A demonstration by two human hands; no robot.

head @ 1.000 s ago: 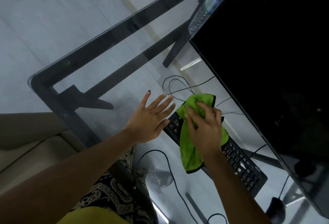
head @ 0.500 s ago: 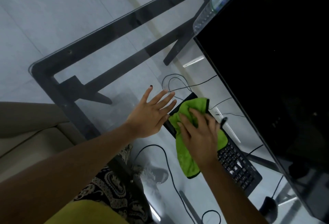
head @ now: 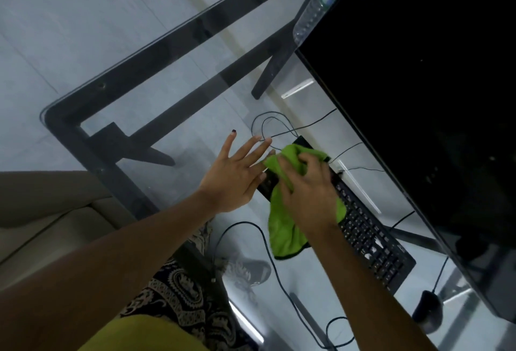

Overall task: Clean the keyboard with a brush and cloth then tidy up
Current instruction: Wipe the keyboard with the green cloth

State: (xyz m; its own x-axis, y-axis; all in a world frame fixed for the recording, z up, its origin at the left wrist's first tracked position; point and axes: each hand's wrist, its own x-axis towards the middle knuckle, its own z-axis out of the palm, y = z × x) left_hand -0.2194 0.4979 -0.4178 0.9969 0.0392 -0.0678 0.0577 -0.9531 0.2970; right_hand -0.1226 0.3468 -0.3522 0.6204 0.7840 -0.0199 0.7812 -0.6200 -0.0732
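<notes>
A black keyboard [head: 371,242] lies on the glass table, running from centre to lower right. A green cloth [head: 282,228] is draped over its left end and hangs off the near edge. My right hand [head: 310,191] rests on top of the cloth with curled fingers bunching it against the keys. My left hand [head: 237,175] lies flat with spread fingers on the glass, its fingertips at the keyboard's left end beside the cloth. No brush is in view.
A large dark monitor [head: 418,99] stands behind the keyboard at the right. A black mouse [head: 428,311] sits at the lower right. Thin cables [head: 268,124] loop beyond the keyboard. A clear plastic bottle [head: 318,7] stands at the top. The table's edge [head: 83,94] runs at the left.
My right hand has dragged the cloth leftward along the keyboard toward its left end, bunching it up. More keys show at the right. My left hand stays flat on the glass.
</notes>
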